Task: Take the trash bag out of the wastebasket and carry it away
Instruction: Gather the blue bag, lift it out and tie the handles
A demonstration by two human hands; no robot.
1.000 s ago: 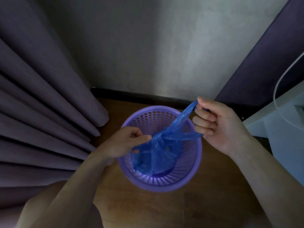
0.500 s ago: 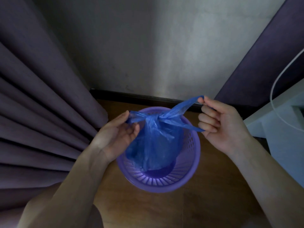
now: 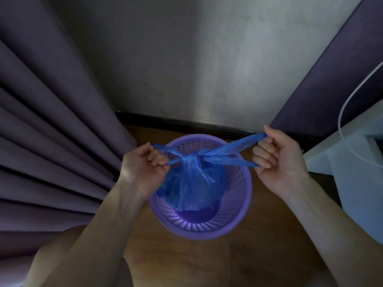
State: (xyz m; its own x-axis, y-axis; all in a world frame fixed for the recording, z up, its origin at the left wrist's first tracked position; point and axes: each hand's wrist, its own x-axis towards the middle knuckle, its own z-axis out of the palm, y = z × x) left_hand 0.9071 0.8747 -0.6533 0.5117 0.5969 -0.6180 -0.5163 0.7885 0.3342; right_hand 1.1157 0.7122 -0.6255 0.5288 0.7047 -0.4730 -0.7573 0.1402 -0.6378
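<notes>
A blue plastic trash bag (image 3: 190, 187) hangs partly inside a purple perforated wastebasket (image 3: 238, 222) on the wooden floor. Its top is twisted into a knot above the basket's rim, with one strip of plastic running out to each side. My left hand (image 3: 143, 168) grips the left strip with curled fingers. My right hand (image 3: 279, 160) pinches the right strip between thumb and fingers, a little higher and farther out. The strips are stretched tight between my hands. The bag's lower part sits low in the basket.
Purple curtain folds (image 3: 51, 152) hang close on the left. A grey wall with a dark baseboard (image 3: 186, 123) is just behind the basket. A white unit (image 3: 352, 162) with a white cable stands on the right. Wooden floor (image 3: 207, 262) lies in front.
Both hands have moved apart, pulling the bag's two strips outward and tightening the knot. The bag has risen from inside the basket toward the rim.
</notes>
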